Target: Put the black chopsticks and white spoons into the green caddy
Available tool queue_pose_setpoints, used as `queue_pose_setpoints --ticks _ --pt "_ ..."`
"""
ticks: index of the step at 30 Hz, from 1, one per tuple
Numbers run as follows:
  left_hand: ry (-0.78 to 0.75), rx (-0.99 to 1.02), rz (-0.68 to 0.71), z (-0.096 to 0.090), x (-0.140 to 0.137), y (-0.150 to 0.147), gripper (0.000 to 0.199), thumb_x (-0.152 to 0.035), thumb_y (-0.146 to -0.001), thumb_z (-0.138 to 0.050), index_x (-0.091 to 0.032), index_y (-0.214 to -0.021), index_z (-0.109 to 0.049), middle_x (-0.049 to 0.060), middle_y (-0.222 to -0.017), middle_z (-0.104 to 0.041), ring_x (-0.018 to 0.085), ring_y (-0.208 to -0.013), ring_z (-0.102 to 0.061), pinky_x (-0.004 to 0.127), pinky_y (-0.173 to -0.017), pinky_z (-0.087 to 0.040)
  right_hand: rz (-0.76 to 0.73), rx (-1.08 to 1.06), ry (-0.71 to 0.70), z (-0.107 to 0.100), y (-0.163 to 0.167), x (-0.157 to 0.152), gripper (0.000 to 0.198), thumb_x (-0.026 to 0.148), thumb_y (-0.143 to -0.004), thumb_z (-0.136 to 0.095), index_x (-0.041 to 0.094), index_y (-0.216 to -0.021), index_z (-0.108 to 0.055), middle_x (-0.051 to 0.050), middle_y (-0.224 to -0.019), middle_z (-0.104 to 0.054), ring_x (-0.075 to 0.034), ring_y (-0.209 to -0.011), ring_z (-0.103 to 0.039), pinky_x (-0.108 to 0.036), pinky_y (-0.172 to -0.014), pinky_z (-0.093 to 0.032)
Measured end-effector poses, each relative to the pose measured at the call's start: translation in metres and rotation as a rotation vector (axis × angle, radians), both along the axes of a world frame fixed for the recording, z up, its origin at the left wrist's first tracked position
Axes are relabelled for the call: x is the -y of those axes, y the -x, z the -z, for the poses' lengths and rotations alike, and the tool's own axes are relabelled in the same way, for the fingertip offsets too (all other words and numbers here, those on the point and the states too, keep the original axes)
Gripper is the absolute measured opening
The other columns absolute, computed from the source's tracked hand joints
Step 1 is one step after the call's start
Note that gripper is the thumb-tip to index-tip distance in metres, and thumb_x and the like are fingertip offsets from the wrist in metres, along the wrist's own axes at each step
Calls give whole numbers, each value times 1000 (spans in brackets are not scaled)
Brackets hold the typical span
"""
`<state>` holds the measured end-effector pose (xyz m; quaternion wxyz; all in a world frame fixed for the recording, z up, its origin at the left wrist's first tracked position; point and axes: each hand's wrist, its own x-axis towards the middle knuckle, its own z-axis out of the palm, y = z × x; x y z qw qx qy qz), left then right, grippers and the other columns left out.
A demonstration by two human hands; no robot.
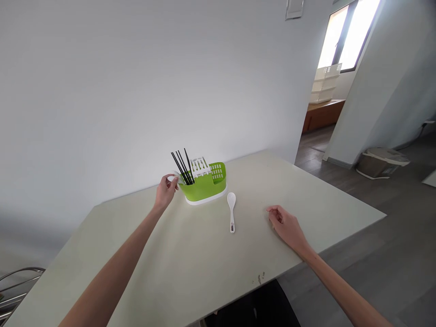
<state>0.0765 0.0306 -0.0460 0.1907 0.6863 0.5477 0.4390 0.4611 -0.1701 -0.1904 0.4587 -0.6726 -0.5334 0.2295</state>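
A green cutlery caddy with a white base stands near the wall. Several black chopsticks lean out of its left compartment, and a white slotted rack sits across its top. At the caddy's left end, my left hand is closed in a pinch on a pale, rounded spoon, partly hidden by the fingers and the caddy. A white spoon lies on the table in front of the caddy, handle toward me. To its right, my right hand rests low over the table, fingers loosely curled and holding nothing.
The pale table meets the wall behind the caddy, and its right edge borders the floor. A dark seat is under the front edge. Metal bars show at lower left, and a lidded bin stands at right.
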Motion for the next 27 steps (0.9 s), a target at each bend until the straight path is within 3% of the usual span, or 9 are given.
queue_pose_setpoints --ticks 8,14,19,21,23,25,27 --pt "-23 -165 -73 -2 -2 -4 44 -56 -87 -64 -23 -115 -68 0 -77 -59 19 -76 -59 30 -71 -46 -12 5 12 0 -1 1 30 46 -97 -44 24 -105 -64 -4 -80 -70 -23 -70 -65 -33 -66 -46" --pt "-39 -172 -143 -9 9 -8 42 -55 -85 -68 -23 -111 -61 -2 -74 -61 20 -73 -60 30 -69 -45 -12 18 0 1 -1 0 29 45 -97 -44 25 -103 -64 -3 -79 -70 -22 -69 -64 -34 -68 -45" --pt "-268 -148 -222 -16 32 -24 34 -52 -97 -54 -23 -115 -51 -6 -66 -48 16 -57 -49 28 -61 -38 -3 6 11 -1 -1 0 28 43 -95 -45 25 -103 -64 -3 -80 -70 -22 -71 -64 -34 -70 -46" --pt "-330 -196 -160 -12 47 -40 32 -50 -101 -47 -23 -117 -50 -6 -66 -48 16 -55 -47 28 -59 -37 1 8 13 -3 -1 0 28 42 -94 -45 24 -103 -64 -3 -81 -71 -22 -71 -64 -34 -70 -46" --pt "-281 -331 -16 0 63 -63 32 -51 -103 -42 -23 -114 -53 -3 -68 -55 17 -57 -52 29 -60 -38 -1 8 10 -4 -1 0 28 42 -93 -45 24 -103 -64 -4 -81 -71 -23 -71 -65 -35 -70 -46" --pt "-123 -537 161 19 79 -91 35 -53 -103 -40 -24 -108 -59 2 -73 -64 20 -63 -61 31 -62 -40 -4 3 1 -4 -1 1 28 42 -93 -46 24 -102 -64 -5 -82 -72 -23 -71 -66 -34 -68 -46" --pt "86 -714 265 40 89 -121 47 -61 -99 -45 -22 -120 -58 7 -80 -70 25 -72 -69 34 -66 -43 0 -5 -12 -4 -1 0 27 42 -93 -46 24 -101 -64 -4 -81 -72 -23 -71 -66 -34 -68 -46"
